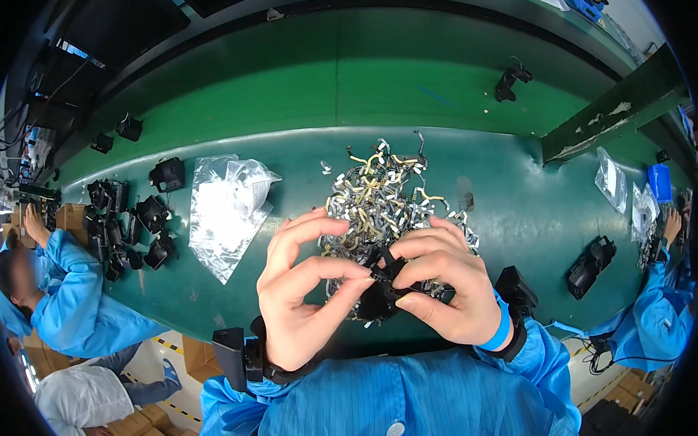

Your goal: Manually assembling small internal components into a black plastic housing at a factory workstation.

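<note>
Close in front of me, both hands meet at a small black plastic part [380, 299]. My left hand [303, 282] pinches at its left side with thumb and forefinger, the other fingers curled above. Around the part's right side close the thumb and fingers of my right hand [448, 277]. The part's exact kind is hard to make out, as fingers cover much of it. Behind and beneath the hands lies a large heap of short cable pieces with white connectors [377, 192], in yellow, grey and black.
A clear plastic bag [229, 205] lies left of the heap. Several black plastic housings [153, 213] stand farther left, near a co-worker in blue. At right lie another black housing [591, 267] and clear bags [611, 181]. A green conveyor belt [293, 75] runs behind; a dark post [619, 105] rises at right.
</note>
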Available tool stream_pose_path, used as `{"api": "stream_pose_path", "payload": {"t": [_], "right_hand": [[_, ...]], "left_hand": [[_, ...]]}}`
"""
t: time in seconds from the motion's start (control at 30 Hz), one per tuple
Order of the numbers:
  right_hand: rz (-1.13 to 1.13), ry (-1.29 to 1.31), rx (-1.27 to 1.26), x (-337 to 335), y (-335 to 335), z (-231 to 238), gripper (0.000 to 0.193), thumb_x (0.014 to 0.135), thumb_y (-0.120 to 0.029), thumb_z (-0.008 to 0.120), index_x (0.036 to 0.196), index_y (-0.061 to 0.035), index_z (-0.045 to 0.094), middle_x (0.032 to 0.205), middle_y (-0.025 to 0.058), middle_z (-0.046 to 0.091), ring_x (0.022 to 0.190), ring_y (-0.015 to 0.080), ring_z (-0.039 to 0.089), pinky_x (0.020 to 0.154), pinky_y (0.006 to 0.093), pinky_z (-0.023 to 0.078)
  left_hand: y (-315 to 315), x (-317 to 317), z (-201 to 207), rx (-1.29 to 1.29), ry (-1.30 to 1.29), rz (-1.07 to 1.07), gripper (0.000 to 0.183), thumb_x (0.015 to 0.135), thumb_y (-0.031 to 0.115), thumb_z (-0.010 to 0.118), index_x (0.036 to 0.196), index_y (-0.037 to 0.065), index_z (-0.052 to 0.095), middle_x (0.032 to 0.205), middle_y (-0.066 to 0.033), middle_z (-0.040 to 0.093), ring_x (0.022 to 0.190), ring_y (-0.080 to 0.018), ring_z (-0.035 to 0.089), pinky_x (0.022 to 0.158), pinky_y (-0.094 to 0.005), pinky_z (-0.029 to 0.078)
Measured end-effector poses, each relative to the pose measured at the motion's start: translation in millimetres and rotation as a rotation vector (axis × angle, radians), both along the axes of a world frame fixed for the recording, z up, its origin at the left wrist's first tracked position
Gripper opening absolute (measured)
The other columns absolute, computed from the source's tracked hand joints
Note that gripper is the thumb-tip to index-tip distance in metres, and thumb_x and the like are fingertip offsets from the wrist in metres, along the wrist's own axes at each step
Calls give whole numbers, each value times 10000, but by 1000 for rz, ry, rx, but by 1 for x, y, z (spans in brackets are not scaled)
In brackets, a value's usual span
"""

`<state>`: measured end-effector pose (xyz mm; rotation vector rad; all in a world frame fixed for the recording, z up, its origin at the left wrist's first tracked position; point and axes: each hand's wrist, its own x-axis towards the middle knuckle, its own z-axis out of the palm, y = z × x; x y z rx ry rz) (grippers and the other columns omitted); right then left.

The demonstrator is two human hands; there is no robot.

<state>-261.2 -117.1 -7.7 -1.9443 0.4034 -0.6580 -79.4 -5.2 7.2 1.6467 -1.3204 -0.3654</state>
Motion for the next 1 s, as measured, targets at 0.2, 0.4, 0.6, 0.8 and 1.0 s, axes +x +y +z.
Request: {"api": "stream_pose_path", "payload": {"t": [0.2, 0.4, 0.6, 0.8, 1.0], "right_hand": [[16, 30, 86, -1, 0, 1, 366, 774, -192, 756, 1104, -110, 618, 1125, 54, 640, 1119, 274, 572, 1080, 494, 280], [58, 85, 45, 0, -1, 6, 430, 765, -168, 754, 1155, -104, 584, 1109, 41, 622, 1104, 269, 570, 1091, 501, 265], [96, 132, 30, -1, -3, 6, 463, 760, -146, 755, 1171, -97, 548, 1092, 50, 612, 1073, 250, 598, 1103, 503, 244], [93, 121, 31, -3, -3, 10, 498, 746, -138, 771, 1177, -90, 525, 1105, 56, 606, 1068, 245, 610, 1106, 501, 237], [36, 99, 10, -7, -7, 15, 482, 724, -136, 788, 1132, -78, 540, 1089, 83, 593, 1045, 270, 573, 1027, 441, 316]], "left_hand": [[1, 5, 2, 6, 94, -108, 183, 655, -14, 784, 800, 72, 713, 1171, -123, 583, 1252, -349, 478, 1070, -495, 343], [-5, 15, 5, 127, 180, -224, 198, 679, 7, 792, 844, 94, 728, 1118, -93, 567, 1131, -276, 550, 1015, -433, 418], [-2, 14, -3, 261, 466, -352, 202, 719, -26, 759, 902, 54, 732, 1104, -69, 529, 1067, -179, 504, 971, -334, 381], [0, 10, -5, 180, 495, -321, 217, 714, -32, 763, 897, 84, 742, 1014, -46, 528, 983, -175, 541, 887, -300, 428], [6, 11, -1, 156, 386, -262, 190, 714, -12, 783, 877, 76, 741, 988, -40, 525, 913, -163, 551, 784, -275, 453]]}}
